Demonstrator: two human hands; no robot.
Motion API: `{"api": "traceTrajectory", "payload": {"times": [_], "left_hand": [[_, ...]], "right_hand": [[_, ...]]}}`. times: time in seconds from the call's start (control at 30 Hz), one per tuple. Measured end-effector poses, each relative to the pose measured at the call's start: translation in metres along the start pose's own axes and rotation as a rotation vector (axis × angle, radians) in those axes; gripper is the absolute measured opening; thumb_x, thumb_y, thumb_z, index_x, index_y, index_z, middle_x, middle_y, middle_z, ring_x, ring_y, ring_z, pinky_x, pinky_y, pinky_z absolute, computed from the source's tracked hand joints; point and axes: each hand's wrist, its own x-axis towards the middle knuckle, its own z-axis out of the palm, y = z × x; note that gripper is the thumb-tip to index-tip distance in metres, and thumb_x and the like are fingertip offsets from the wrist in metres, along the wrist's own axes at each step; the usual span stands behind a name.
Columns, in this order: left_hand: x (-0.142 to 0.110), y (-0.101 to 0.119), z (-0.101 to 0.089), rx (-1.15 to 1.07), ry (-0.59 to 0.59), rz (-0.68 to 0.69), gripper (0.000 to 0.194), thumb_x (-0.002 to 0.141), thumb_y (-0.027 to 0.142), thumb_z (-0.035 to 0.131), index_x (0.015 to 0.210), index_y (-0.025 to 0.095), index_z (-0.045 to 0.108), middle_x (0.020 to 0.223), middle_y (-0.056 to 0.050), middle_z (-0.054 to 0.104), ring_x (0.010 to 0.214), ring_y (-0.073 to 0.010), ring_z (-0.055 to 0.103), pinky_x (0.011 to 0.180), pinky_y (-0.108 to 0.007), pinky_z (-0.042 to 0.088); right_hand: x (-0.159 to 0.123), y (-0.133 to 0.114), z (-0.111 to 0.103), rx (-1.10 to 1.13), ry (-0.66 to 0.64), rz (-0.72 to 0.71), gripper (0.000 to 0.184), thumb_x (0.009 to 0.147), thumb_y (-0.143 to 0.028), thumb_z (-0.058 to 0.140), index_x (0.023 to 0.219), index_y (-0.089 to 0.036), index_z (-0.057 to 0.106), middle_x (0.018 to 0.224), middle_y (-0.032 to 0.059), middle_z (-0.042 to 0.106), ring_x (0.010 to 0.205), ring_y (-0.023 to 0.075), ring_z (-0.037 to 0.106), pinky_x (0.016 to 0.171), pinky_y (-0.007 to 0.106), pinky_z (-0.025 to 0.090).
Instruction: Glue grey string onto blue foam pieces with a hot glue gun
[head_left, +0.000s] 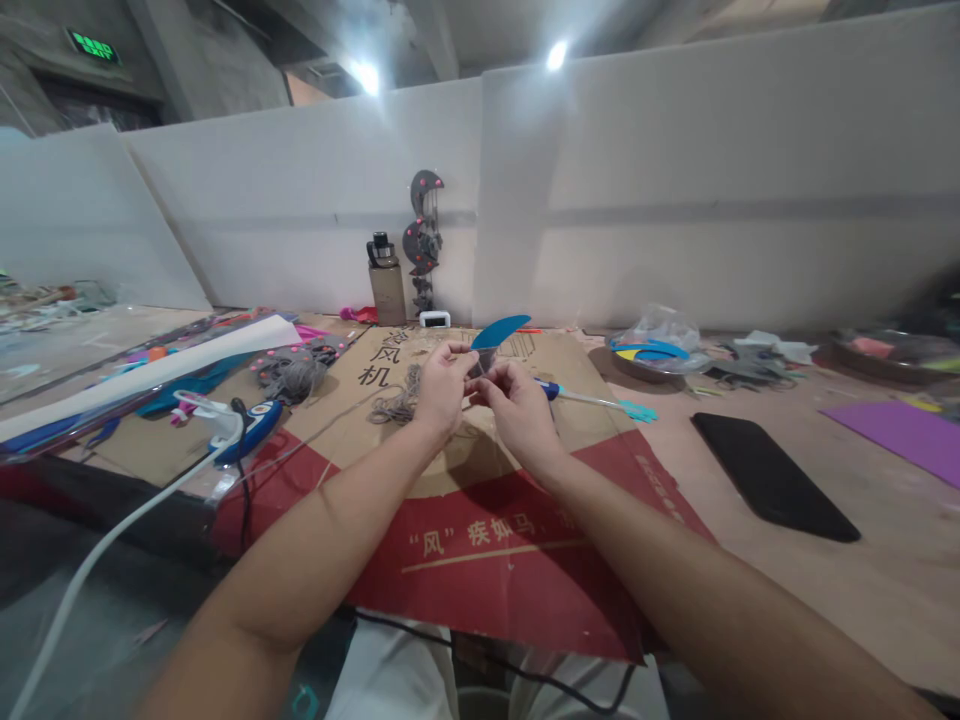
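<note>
I see both forearms reaching forward over the cardboard (480, 590) — left hand (442, 385) pinching the blue curved piece (501, 331) above it, right hand (521, 405) curled nearly closed beside it, its grip I can't tell.

Lit green rectangular exit sign (93, 46), upper left: "EXIT" legible, characters above it blurred. Flat tan-and-red cardboard sheet (345, 432): large black "风机" on tan, the character above unclear; pale "“风”疾如马" on the red band (480, 600), next character partly hidden. Small pale print (661, 488), right edge: illegible.
</note>
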Motion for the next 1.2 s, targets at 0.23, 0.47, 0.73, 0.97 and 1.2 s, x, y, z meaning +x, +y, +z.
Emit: {"api": "traceTrajectory", "payload": {"times": [0.23,0.47,0.73,0.97,1.2], "left_hand": [[0.001,-0.001,0.000,-0.048,-0.009,-0.013,0.012,0.071,0.019,0.062,0.075,0.018,0.050,0.062,0.005,0.051,0.045,-0.0041,0.043,0.043,-0.016,0.034],[0.002,0.003,-0.002,-0.089,-0.032,-0.023,0.014,0.070,0.020,0.061,0.078,0.018,0.050,0.064,0.003,0.057,0.050,-0.0079,0.053,0.046,-0.018,0.040],[0.000,0.005,-0.002,-0.103,-0.047,-0.040,0.012,0.074,0.018,0.060,0.080,0.017,0.050,0.067,0.002,0.060,0.061,-0.0099,0.061,0.069,-0.030,0.055],[-0.002,0.005,0.000,-0.114,-0.070,-0.072,0.012,0.076,0.017,0.060,0.079,0.017,0.049,0.070,0.001,0.062,0.067,-0.0114,0.065,0.078,-0.036,0.056],[-0.006,0.007,0.002,-0.107,-0.096,-0.086,0.012,0.076,0.016,0.060,0.079,0.017,0.049,0.072,0.001,0.064,0.072,-0.0124,0.066,0.080,-0.036,0.056]], "right_hand": [[0.000,0.009,-0.003,-0.020,-0.067,0.019,0.012,0.082,-0.031,0.054,0.078,-0.022,0.046,0.077,-0.0002,0.054,0.073,0.0155,0.056,0.065,0.030,0.049],[0.003,0.010,-0.006,0.013,-0.068,0.005,0.014,0.079,-0.031,0.057,0.074,-0.022,0.047,0.075,-0.0008,0.056,0.074,0.0146,0.054,0.072,0.031,0.047],[0.009,0.004,-0.008,0.223,0.043,0.170,0.013,0.076,-0.030,0.052,0.080,-0.024,0.042,0.068,-0.0069,0.045,0.049,0.0070,0.036,0.045,0.021,0.033],[0.015,0.000,-0.021,-0.066,0.182,0.048,0.015,0.078,-0.034,0.057,0.078,-0.021,0.052,0.065,-0.0041,0.046,0.057,0.0101,0.039,0.054,0.024,0.033],[0.013,-0.013,-0.026,-0.171,0.204,0.028,0.015,0.079,-0.034,0.056,0.079,-0.020,0.055,0.066,-0.0022,0.050,0.059,0.0123,0.043,0.057,0.027,0.035]]}}
